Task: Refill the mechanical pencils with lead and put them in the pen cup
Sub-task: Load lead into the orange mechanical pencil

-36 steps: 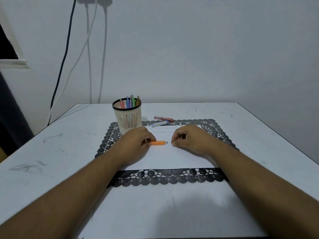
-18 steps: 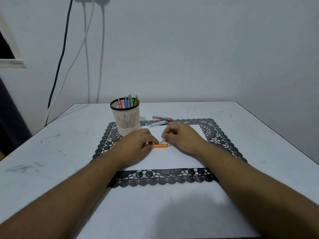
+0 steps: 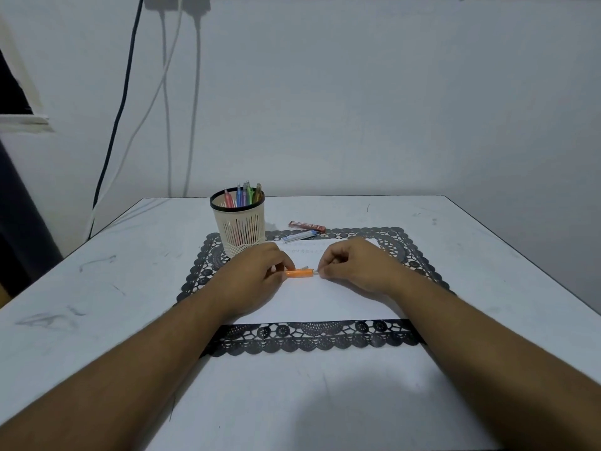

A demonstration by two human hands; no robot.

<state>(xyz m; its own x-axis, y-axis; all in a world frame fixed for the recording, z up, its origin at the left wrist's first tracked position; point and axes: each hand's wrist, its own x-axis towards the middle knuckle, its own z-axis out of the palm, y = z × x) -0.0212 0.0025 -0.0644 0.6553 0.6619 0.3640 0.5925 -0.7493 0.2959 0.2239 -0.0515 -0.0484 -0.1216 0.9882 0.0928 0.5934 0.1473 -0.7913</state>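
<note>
Since half a second ago the right hand (image 3: 354,266) has drawn slightly rightward, so its fingertips now sit at the pencil's right end rather than over it, and more of the orange barrel shows.

Largest is the white scuffed table (image 3: 487,255), bearing a white rectangular placemat with black lace border (image 3: 312,338). On the mat's far left corner stands the cream slotted plastic pen cup with a black rim (image 3: 239,222), holding several coloured pencils; it stands just behind the left hand (image 3: 257,275). Behind the hands lie a dark red lead case (image 3: 306,226) and a blue-white lead case (image 3: 299,236).

The short orange mechanical pencil (image 3: 299,273) lies level between the hands: left fingers curl around its left end, right fingers pinch its pale tip.
</note>
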